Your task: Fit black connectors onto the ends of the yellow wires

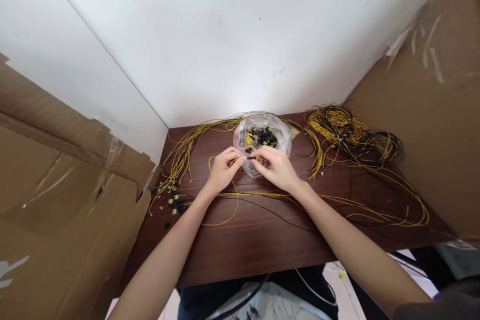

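Observation:
My left hand (224,169) pinches the end of a thin yellow wire (237,200), which loops down from the fingers onto the table. Facing it, my right hand (276,167) grips a small black tubular part (251,158) between thumb and fingers. The fingertips of both hands nearly meet at this part; whether the wire enters it is too small to tell. Just behind the hands lies an open clear plastic bag (285,136) with many small black and yellow parts (264,136) inside.
A bundle of yellow wires (187,147) curves along the table's left and back. To the right is a tangled yellow and black wire coil (333,125). Black and yellow connectors (175,203) lie at left. Cardboard (431,110) and a white wall (240,35) enclose the brown table (225,255).

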Demonstrator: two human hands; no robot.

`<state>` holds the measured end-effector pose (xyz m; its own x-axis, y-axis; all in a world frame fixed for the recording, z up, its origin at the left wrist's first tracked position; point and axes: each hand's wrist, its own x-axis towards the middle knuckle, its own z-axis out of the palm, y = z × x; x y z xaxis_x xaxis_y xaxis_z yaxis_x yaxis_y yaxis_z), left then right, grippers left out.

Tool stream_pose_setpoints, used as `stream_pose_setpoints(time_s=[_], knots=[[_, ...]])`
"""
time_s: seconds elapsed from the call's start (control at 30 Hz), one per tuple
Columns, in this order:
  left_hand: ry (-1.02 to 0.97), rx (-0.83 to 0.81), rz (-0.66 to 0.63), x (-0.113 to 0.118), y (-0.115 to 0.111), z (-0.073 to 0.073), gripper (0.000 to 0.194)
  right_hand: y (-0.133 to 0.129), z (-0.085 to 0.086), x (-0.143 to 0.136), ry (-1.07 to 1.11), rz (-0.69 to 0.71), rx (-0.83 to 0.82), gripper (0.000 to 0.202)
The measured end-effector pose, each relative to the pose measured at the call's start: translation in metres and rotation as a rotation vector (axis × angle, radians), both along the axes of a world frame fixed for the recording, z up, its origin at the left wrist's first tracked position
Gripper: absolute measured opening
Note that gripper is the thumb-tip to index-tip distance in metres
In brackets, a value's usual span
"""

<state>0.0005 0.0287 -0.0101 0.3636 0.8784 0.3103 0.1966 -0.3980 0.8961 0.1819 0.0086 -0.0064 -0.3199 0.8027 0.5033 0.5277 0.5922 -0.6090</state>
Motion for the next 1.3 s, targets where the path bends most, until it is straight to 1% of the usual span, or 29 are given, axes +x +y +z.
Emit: stream_pose_setpoints(time_s=[0.13, 0.3, 0.47, 0.63, 0.7, 0.77, 0.9, 1.0, 1.13, 1.3], knots=[[0.022, -0.012, -0.031, -0.0002, 0.0006, -0.0027, 0.026, 0.0003, -0.0007, 0.0008, 0.012, 0.0, 0.026, 0.014], [-0.063, -0.051, -0.038, -0.0011, 0.0002, -0.0001, 0.027, 0.0015, 0.0014, 0.0033, -0.009, -0.035, 0.034, 0.014], [-0.242, -0.138, 0.04, -0.0023, 0.0015, 0.002, 0.028, 0.0038, 0.0055, 0.0091, 0.016, -0.132, 0.063, 0.013], [-0.356, -0.163, 0.1, -0.0031, 0.0042, -0.0013, 0.028, 0.0033, 0.0047, 0.0086, 0.026, -0.148, 0.064, 0.013], [-0.331, -0.152, 0.102, -0.0031, 0.0042, -0.002, 0.029, 0.0028, 0.0035, 0.0076, 0.02, -0.143, 0.058, 0.013], [-0.261, -0.13, 0.085, -0.0025, 0.0032, -0.0018, 0.03, 0.0026, 0.0025, 0.0073, 0.013, -0.118, 0.049, 0.014], [-0.115, -0.066, -0.001, -0.0008, 0.0006, -0.0011, 0.025, 0.002, 0.0021, 0.007, -0.019, -0.002, 0.038, 0.015], [-0.077, -0.036, 0.002, -0.0007, 0.0005, -0.0023, 0.025, 0.0007, 0.0029, 0.0056, -0.051, 0.062, 0.037, 0.016], [-0.091, -0.059, 0.019, -0.0012, 0.0012, -0.0024, 0.025, -0.0002, 0.004, 0.005, -0.072, 0.024, 0.041, 0.016], [-0.167, -0.097, 0.055, -0.0008, 0.0002, 0.0022, 0.025, 0.002, 0.0036, 0.0086, -0.054, -0.048, 0.05, 0.015]])
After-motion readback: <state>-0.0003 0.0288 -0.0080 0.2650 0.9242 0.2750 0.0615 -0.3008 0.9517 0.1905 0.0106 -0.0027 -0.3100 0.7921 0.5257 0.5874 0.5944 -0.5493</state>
